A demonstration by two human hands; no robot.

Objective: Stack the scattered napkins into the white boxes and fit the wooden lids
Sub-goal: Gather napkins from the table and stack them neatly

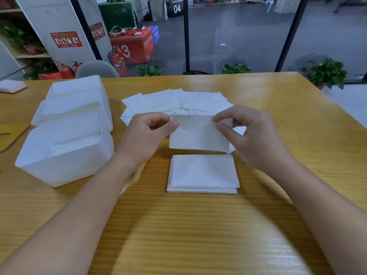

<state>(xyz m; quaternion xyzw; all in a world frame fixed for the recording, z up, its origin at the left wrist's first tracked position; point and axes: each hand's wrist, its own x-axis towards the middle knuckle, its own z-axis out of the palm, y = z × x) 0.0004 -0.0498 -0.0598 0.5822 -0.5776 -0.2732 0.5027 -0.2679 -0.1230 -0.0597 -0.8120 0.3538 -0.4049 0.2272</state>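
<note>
Yellowish wood-grain table (198, 235) filled the lower view, glossy w/ window glare, backed by black-framed glass panes looking onto a grey floor. Both bare hands were raised just above it, holding one folded white napkin (199, 135) between them: left hand (148, 135) pinched the upper left corner w/ thumb & curled fingers, right hand (252, 133) pinched the upper right corner the same way. Napkin was rectangular, thin, soft paper w/ faint creases, hanging a bit over a neat square stack of napkins (203, 173) lying flat on the table near the person; stack edges showed several layers.

Behind the hands, a loose fan of scattered napkins (174, 102) overlapped each other, approx mid-table. To the left stood three white boxes, matte plastic w/ rounded corners, open-topped & packed close in a row going away from the camera. Nearest box (65, 155) held a low layer of white napkins at the bottom; middle box (73, 108) & far box (79, 86) looked filled w/ white paper nearly to the rim, though the white-on-white made levels hard to read. Thin wooden lid (12, 135), flat w/ a rounded corner, lay at the left table edge beside the nearest box.

Beyond the glass: red fire extinguishers (118, 62), potted green plants (325, 72), a red crate marked 3 (132, 45).
</note>
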